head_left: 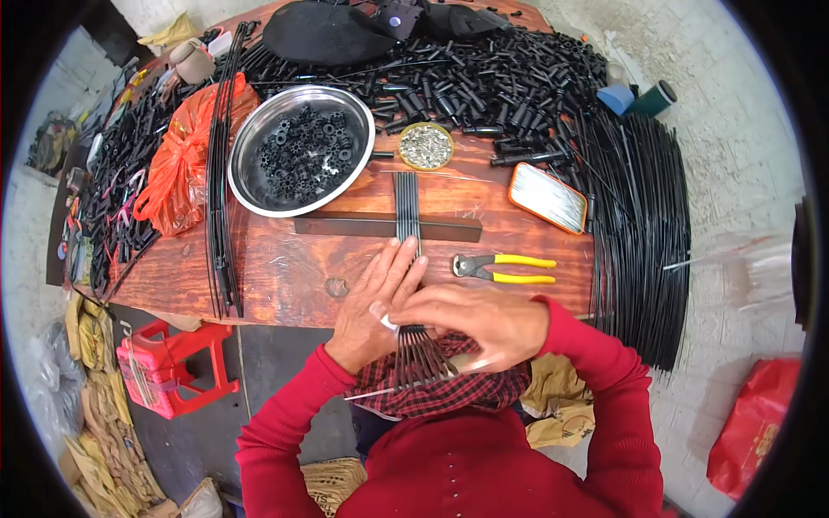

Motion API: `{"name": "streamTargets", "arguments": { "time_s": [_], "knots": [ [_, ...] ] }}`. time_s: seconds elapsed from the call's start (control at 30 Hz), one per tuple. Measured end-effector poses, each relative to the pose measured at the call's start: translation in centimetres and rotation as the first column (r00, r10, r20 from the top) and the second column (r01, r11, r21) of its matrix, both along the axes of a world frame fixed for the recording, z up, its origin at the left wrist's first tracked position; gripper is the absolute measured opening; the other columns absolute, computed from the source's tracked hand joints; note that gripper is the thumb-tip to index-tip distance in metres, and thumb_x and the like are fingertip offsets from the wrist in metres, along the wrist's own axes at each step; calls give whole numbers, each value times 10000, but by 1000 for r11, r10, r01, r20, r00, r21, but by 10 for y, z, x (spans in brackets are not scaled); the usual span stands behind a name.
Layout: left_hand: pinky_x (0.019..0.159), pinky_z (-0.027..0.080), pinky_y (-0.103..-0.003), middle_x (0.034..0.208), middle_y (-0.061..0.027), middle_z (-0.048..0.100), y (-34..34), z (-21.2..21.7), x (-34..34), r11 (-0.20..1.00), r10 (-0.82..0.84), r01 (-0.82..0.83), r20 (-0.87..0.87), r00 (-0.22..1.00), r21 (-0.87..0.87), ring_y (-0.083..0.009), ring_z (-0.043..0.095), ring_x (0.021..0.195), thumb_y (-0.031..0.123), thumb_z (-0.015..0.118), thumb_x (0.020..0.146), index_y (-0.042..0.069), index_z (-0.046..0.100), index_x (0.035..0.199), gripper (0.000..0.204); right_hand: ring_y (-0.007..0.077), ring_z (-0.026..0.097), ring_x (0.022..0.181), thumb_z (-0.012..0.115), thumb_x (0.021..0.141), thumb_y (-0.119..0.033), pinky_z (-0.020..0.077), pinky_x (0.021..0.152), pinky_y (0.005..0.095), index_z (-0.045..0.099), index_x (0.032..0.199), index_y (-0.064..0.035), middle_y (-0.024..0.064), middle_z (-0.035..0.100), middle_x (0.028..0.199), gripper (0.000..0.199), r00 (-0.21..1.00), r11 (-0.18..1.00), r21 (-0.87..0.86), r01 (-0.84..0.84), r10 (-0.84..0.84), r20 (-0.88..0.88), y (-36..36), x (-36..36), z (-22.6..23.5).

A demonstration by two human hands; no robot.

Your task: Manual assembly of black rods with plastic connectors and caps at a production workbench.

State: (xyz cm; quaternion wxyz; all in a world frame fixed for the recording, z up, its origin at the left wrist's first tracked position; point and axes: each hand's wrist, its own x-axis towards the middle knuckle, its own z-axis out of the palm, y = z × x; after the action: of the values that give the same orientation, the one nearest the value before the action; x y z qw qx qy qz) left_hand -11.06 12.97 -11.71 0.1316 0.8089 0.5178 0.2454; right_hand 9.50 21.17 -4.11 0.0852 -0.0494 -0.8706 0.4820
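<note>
A row of thin black rods [407, 200] runs side by side from the table toward my lap, its near ends fanned out. My left hand [373, 298] lies over the rods with its fingers stretched out flat; something white shows at its thumb. Bent across beside it, my right hand [475, 321] has curled fingers, their tips close to the left thumb. A thin metal rod [370, 395] crosses the fanned ends and runs up under the right hand, which seems to hold it; that grip is partly hidden. A dark bar [345, 225] lies crosswise under the rods.
End-cutting pliers with yellow handles [525, 260] lie right of my hands. Around stand a metal bowl [367, 164] of black rings, a round tin [426, 146] of small metal bits, and an orange-rimmed tray [547, 198]. Black rods [643, 233] hang over the right edge; a red stool [173, 367] stands left.
</note>
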Motion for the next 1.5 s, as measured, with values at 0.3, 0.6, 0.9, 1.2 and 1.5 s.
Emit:
{"name": "streamTargets", "arguments": {
  "time_s": [0.3, 0.6, 0.9, 1.2, 1.5],
  "knots": [
    [1155, 315, -459, 1562, -197, 322, -35, -1, 19, 999, -19, 20, -34, 999, 44, -370, 319, 1443, 244, 586, 855, 11, 406, 1467, 679, 260, 652, 884, 725, 707, -93, 558, 643, 384, 653, 997, -120, 67, 564, 986, 300, 967, 924, 334, 186, -113, -227, -67, -8, -33],
    [1158, 311, -462, 1571, -192, 303, -55, 1, 23, 1000, -11, 12, -91, 996, 17, -373, 299, 1452, 278, 550, 863, 27, 367, 1492, 702, 271, 642, 900, 715, 705, -48, 563, 639, 379, 633, 965, -85, 78, 549, 950, 275, 954, 946, 260, 194, -121, -275, -86, -3, -37],
    [1153, 308, -467, 1581, -190, 288, -56, -9, 20, 998, -46, 42, -111, 993, -39, -376, 286, 1459, 294, 536, 872, 28, 365, 1497, 701, 285, 642, 875, 727, 676, -58, 554, 631, 396, 640, 971, -74, 79, 555, 947, 308, 959, 962, 217, 167, -107, -263, -87, -5, -43],
    [1143, 317, -495, 1560, -222, 316, -57, -6, 23, 999, -33, 30, -81, 996, -42, -407, 309, 1440, 422, 643, 855, 20, 381, 1482, 789, 313, 635, 967, 762, 741, -239, 560, 687, 433, 608, 1173, -134, 92, 601, 1056, 471, 988, 952, 270, 146, -126, -90, -43, 28, -32],
    [1129, 337, -504, 1538, -241, 344, -54, -4, 27, 1000, -3, 0, -96, 995, -29, -435, 332, 1418, 574, 681, 798, 20, 382, 1478, 927, 304, 654, 816, 665, 799, -120, 525, 710, 397, 684, 889, -63, 104, 648, 873, 108, 586, 287, 744, 604, -792, -170, 111, 114, -39]
  ]
}}
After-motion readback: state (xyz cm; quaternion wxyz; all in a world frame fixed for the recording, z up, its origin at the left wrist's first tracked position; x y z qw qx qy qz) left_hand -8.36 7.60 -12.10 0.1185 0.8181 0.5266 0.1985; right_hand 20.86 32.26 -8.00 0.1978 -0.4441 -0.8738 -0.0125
